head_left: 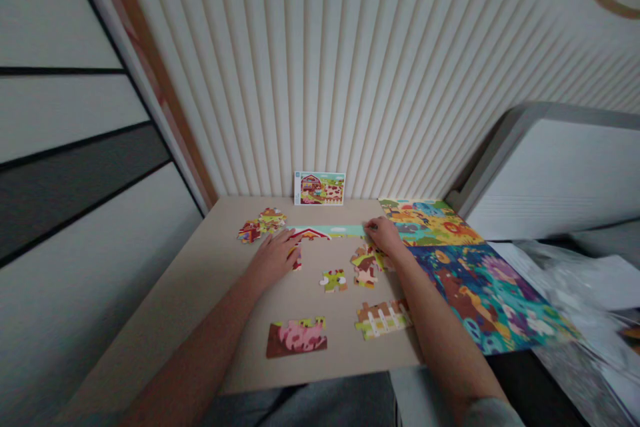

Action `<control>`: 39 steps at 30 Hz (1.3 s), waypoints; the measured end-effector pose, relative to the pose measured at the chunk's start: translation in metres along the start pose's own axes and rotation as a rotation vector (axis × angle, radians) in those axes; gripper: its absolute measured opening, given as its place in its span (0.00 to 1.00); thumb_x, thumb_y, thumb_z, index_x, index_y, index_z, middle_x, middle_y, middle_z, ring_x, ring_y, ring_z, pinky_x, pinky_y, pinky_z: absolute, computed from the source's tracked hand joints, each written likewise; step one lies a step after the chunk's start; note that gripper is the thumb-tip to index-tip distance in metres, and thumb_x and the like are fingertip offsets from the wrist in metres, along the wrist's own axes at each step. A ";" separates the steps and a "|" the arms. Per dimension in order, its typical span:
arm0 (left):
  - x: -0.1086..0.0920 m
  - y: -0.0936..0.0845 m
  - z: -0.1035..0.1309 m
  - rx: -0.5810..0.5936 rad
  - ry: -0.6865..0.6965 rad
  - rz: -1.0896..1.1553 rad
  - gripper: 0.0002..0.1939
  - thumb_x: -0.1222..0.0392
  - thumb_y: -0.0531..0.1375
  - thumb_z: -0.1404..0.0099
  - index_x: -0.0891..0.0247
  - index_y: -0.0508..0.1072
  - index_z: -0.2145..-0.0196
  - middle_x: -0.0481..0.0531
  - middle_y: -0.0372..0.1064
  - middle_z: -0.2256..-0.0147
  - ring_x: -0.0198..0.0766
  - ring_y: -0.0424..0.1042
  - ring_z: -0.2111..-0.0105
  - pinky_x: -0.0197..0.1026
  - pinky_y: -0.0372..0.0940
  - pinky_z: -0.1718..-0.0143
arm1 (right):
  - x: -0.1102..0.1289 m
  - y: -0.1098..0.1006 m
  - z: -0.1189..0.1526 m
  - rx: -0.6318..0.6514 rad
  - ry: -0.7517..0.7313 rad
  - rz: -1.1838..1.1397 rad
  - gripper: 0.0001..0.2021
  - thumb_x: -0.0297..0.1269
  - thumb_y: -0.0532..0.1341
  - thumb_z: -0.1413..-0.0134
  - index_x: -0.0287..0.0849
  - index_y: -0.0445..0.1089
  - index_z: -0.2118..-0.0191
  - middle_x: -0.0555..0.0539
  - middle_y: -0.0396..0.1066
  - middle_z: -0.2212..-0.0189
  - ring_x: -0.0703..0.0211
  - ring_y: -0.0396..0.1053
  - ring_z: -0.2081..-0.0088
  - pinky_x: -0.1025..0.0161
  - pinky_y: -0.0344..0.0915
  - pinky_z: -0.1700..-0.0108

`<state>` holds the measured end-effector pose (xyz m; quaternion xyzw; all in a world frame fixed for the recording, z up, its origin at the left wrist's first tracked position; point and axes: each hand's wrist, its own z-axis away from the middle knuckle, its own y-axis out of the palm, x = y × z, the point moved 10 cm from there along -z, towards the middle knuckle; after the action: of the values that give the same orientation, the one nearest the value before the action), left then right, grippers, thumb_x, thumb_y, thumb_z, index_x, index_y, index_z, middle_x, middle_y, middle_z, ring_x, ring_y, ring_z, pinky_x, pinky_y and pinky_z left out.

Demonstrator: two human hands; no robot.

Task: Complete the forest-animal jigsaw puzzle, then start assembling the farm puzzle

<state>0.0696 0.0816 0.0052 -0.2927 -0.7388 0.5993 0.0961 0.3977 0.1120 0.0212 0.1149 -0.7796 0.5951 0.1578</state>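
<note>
A joined strip of jigsaw puzzle (345, 231) with blue sky and a red barn roof lies across the back of the table. My left hand (275, 259) rests flat at its left end, fingers spread, partly covering a red piece (298, 259). At the strip's right end, my right hand (384, 235) has its fingers pinched on a puzzle piece, mostly hidden by them. Just below that hand are joined cow and pig pieces (365, 267). A green piece (333, 280) lies alone nearer the middle. Closer to me are a pink pig section (297, 337) and a white fence section (383, 319).
Loose pieces (263, 223) are piled at the back left. A farm picture card (320, 188) stands against the pleated wall. Two finished puzzles, a yellow animal one (435, 223) and a dark blue one (493, 300), lie on the right. Clear plastic wrapping (565, 280) is beyond them.
</note>
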 end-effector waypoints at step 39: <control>-0.035 -0.049 0.011 -0.195 0.111 -0.073 0.20 0.63 0.49 0.28 0.62 0.71 0.43 0.61 0.66 0.43 0.50 0.62 0.40 0.58 0.56 0.38 | 0.055 -0.068 0.228 -0.042 -0.278 -0.142 0.13 0.44 0.59 0.35 0.50 0.75 0.50 0.41 0.70 0.46 0.46 0.67 0.45 0.47 0.66 0.43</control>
<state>0.0769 0.0481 0.0558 -0.3062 -0.7974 0.5036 0.1295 0.3465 -0.1256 0.0475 0.2476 -0.7960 0.5445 0.0926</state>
